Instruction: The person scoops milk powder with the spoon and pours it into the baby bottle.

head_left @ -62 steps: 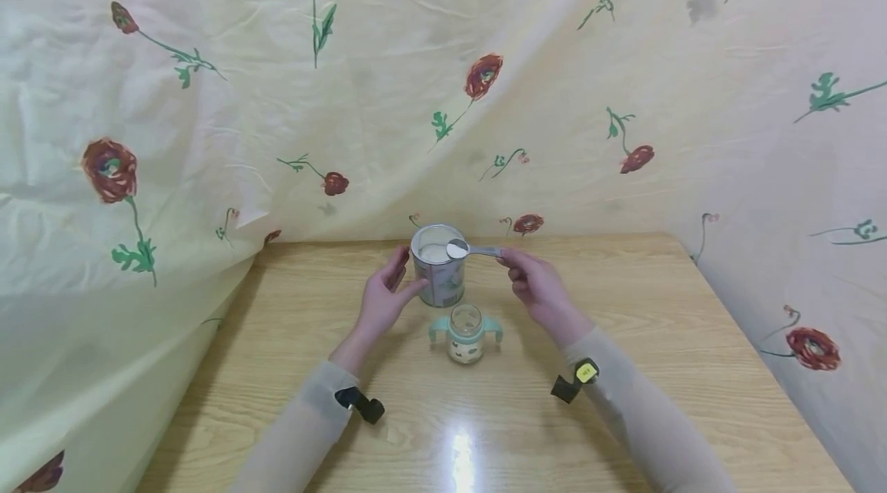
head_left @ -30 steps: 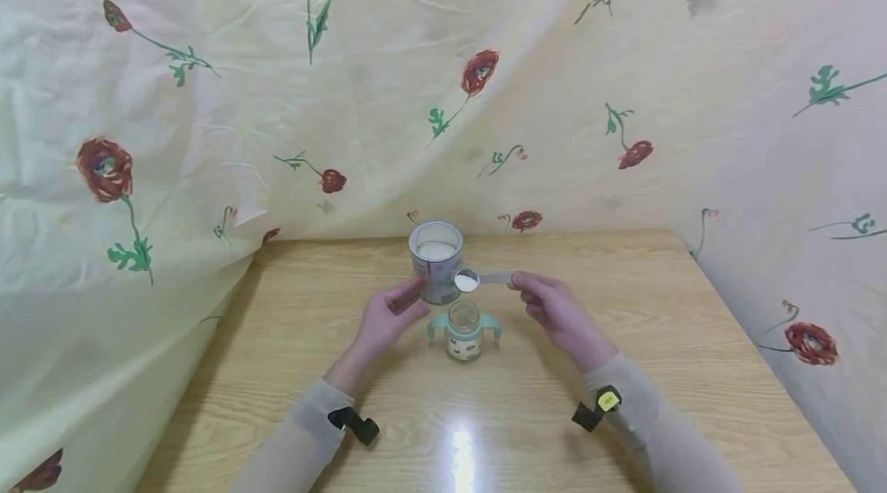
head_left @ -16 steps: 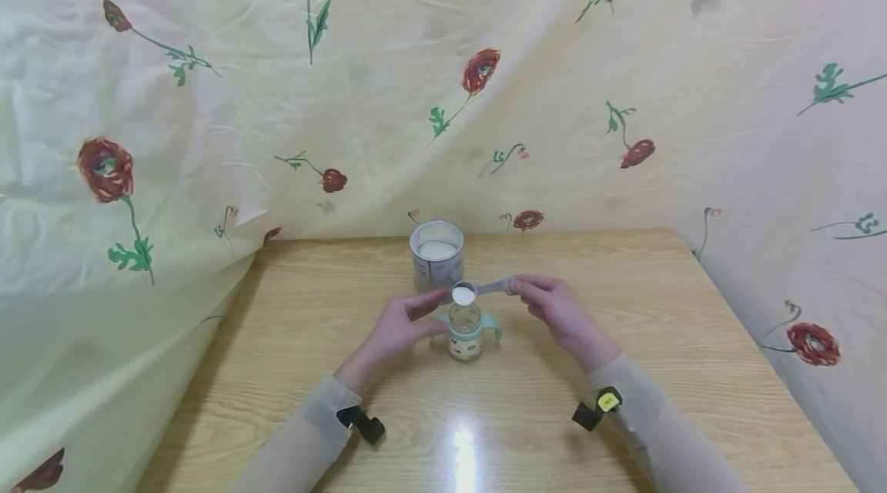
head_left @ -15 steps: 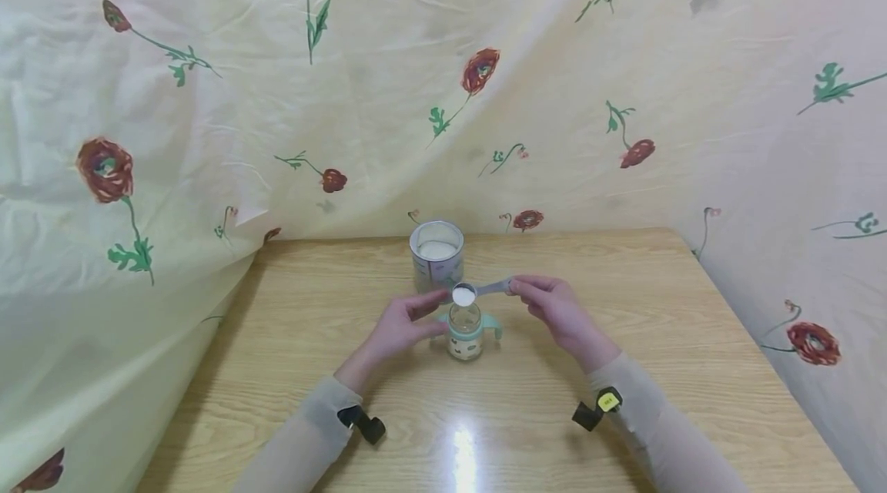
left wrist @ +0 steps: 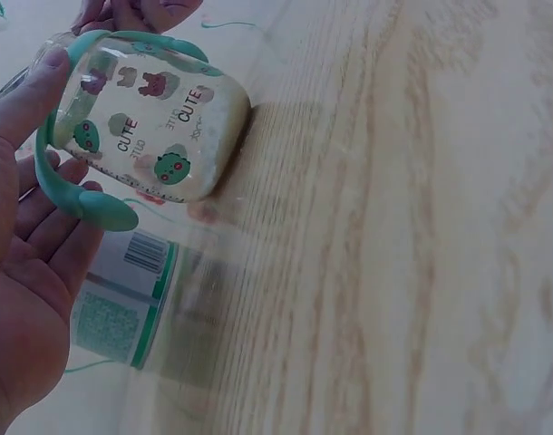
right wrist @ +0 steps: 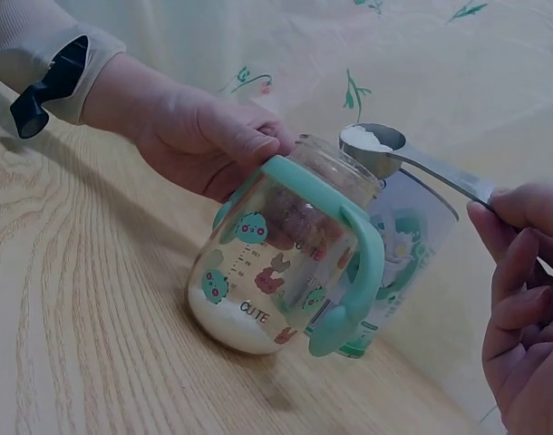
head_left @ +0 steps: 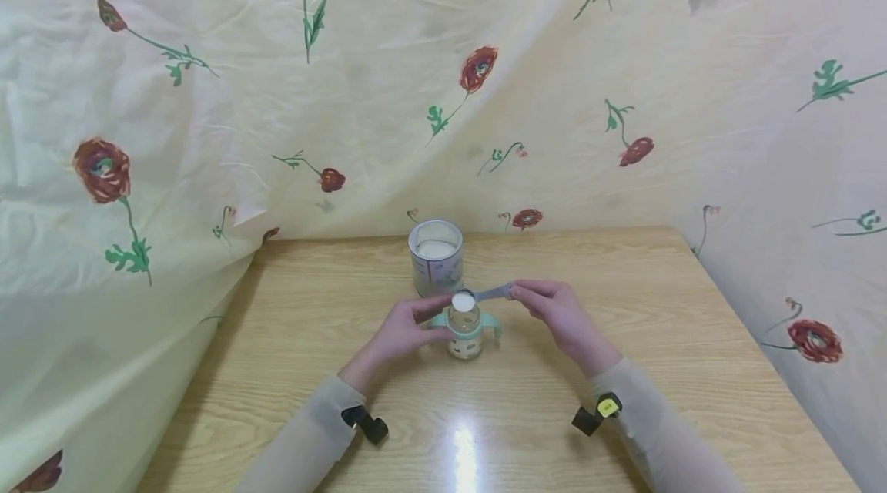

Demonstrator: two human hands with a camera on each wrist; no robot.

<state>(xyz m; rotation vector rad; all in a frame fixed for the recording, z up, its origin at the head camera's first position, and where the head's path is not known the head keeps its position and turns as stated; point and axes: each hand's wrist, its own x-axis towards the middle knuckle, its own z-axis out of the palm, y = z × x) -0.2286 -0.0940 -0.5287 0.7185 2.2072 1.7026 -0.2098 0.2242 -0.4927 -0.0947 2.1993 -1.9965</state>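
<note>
My left hand (head_left: 402, 335) grips a clear baby bottle (head_left: 466, 347) at its green collar, thumb on the near side. The bottle stands upright and uncapped, with two green handles and cartoon prints. White powder (right wrist: 227, 322) lies at its bottom in the right wrist view. Between thumb and fingers, my right hand (head_left: 564, 320) pinches the handle of a grey measuring scoop (head_left: 493, 292). White powder fills the scoop's bowl, which is held right at the bottle's mouth in the head view. Behind stands an open tin (head_left: 438, 273) with white powder inside.
A wooden table (head_left: 596, 431) carries everything. Its back edge meets a hanging cloth (head_left: 388, 92) printed with red flowers, which also falls along the left and right sides. The tin stands near that back edge, close behind the bottle.
The right hand has brought the filled scoop from over the tin down toward me to the bottle's mouth. My left hand has left the tin's side and taken hold of the bottle.
</note>
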